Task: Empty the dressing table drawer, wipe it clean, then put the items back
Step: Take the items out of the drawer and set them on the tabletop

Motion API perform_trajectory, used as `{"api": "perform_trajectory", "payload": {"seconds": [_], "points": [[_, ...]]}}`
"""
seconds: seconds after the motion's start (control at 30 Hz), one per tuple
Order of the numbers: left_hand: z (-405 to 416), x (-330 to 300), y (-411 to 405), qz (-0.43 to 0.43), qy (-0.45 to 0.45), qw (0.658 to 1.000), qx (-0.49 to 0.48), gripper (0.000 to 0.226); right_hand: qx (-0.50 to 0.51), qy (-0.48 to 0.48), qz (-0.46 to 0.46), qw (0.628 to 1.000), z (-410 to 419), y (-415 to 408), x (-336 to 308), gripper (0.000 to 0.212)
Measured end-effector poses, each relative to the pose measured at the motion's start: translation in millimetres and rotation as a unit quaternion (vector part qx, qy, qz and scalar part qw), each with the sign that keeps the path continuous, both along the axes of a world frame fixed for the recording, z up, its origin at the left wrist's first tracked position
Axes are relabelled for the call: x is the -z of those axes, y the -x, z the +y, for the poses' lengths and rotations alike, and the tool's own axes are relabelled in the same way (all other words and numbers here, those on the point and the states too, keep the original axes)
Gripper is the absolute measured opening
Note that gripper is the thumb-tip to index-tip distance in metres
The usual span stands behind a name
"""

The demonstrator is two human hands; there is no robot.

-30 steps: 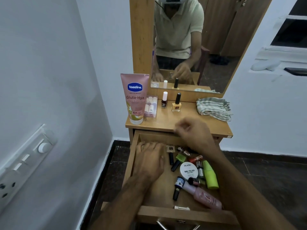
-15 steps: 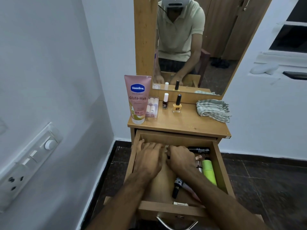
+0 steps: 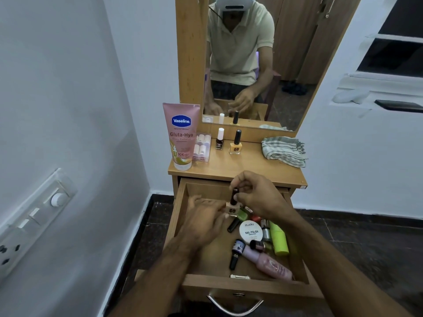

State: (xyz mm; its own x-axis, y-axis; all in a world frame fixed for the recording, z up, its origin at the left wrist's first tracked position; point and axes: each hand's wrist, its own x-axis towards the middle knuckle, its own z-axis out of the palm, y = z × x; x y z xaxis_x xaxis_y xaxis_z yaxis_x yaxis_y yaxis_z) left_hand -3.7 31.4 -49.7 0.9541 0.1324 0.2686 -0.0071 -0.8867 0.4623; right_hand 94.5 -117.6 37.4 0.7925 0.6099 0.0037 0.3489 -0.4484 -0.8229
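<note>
Beige bottle (image 3: 232, 208): cap was pinched by right hand (image 3: 258, 197), at drawer's (image 3: 180, 216) 11 o'clock.
Left hand (image 3: 201, 221): fingers were kept loosely open, touching the bottle's base.

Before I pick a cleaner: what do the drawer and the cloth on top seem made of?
Drawer: looks like wood-grain laminate board, smooth matte tan; solid wood can't be ruled out. Cloth: soft woven fabric, probably cotton, striped grey-white, lying crumpled in folds.

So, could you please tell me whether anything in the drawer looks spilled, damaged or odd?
Nothing looks spilled or broken. The drawer holds a loose jumble of bottles lying on their sides, such as the pink bottle, while the right hand holds a nail polish bottle upright.
</note>
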Motion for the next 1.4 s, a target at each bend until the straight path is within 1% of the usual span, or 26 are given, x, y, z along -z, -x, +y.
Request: {"api": "perform_trajectory", "payload": {"seconds": [0.1, 0.17, 0.27, 0.33, 0.43, 0.53, 0.6, 0.7, 0.8, 0.87, 0.93, 1.0, 1.03, 1.07, 1.1, 1.13, 1.17, 1.2, 1.27, 1.33, 1.4], "points": [[0, -2, 1, -0.039, 0.031, 0.998, -0.026, 0.024, 0.009, -0.045, 0.034, 0.998, -1, 2, 2, 0.036], [0, -4, 2, -0.060, 0.044, 0.996, -0.043, 0.027, 0.011, -0.023, 0.049, 0.998, -4, 5, 8, 0.040], [-2, -7, 3, -0.083, 0.059, 0.994, -0.049, 0.031, 0.010, 0.013, 0.027, 0.999, -7, 10, 19, 0.032], [-3, -8, 3, -0.093, 0.067, 0.992, -0.058, 0.038, 0.021, 0.001, 0.001, 1.000, -7, 10, 21, 0.026], [-1, -6, 2, -0.075, 0.063, 0.993, -0.072, 0.052, 0.050, -0.059, -0.016, 0.997, -6, -1, 11, 0.023], [1, -4, 2, -0.050, 0.027, 0.997, -0.062, 0.051, 0.099, -0.092, -0.050, 0.990, 0, -26, -4, 0.023], [0, -3, 2, -0.041, 0.012, 0.997, -0.063, 0.045, 0.112, -0.084, -0.038, 0.989, 6, -40, -8, 0.020], [0, -1, 1, -0.037, 0.009, 0.997, -0.073, 0.039, 0.115, -0.048, -0.024, 0.992, 17, -56, -4, 0.019], [0, 0, 0, -0.037, 0.001, 0.996, -0.078, 0.036, 0.132, -0.032, -0.040, 0.990, 28, -71, 1, 0.020], [0, 1, -1, -0.030, 0.000, 0.997, -0.078, 0.034, 0.149, -0.023, -0.046, 0.987, 34, -77, 0, 0.024], [1, 1, 0, -0.022, 0.003, 0.997, -0.078, 0.034, 0.163, -0.028, -0.041, 0.985, 35, -80, 0, 0.037], [2, 0, -1, -0.012, 0.004, 0.997, -0.078, 0.034, 0.187, -0.057, -0.021, 0.981, 31, -76, -1, 0.049], [2, 0, -1, -0.009, 0.003, 0.997, -0.077, 0.034, 0.206, -0.074, -0.019, 0.976, 27, -71, -1, 0.049], [2, 0, -1, -0.004, 0.000, 0.997, -0.076, 0.034, 0.222, -0.079, -0.033, 0.971, 22, -63, -1, 0.043], [2, 0, -2, 0.001, -0.004, 0.997, -0.075, 0.034, 0.223, -0.065, -0.060, 0.971, 16, -54, 1, 0.034], [2, 1, -2, 0.008, -0.010, 0.997, -0.074, 0.033, 0.201, -0.034, -0.091, 0.975, 10, -44, 5, 0.024], [2, 2, -2, 0.015, -0.015, 0.997, -0.072, 0.033, 0.162, 0.008, -0.116, 0.980, 5, -33, 10, 0.016], [2, 2, -2, 0.021, -0.018, 0.997, -0.071, 0.032, 0.121, 0.058, -0.132, 0.982, 1, -21, 14, 0.013], [3, 3, -2, 0.034, -0.019, 0.997, -0.068, 0.031, 0.062, 0.173, -0.151, 0.971, -2, -3, 23, 0.015], [2, 3, -2, 0.047, -0.023, 0.997, -0.063, 0.032, 0.012, 0.297, -0.162, 0.941, -2, 8, 33, 0.019], [2, 3, -1, 0.056, -0.033, 0.996, -0.055, 0.034, -0.027, 0.374, -0.174, 0.911, 0, 15, 44, 0.031]]}}
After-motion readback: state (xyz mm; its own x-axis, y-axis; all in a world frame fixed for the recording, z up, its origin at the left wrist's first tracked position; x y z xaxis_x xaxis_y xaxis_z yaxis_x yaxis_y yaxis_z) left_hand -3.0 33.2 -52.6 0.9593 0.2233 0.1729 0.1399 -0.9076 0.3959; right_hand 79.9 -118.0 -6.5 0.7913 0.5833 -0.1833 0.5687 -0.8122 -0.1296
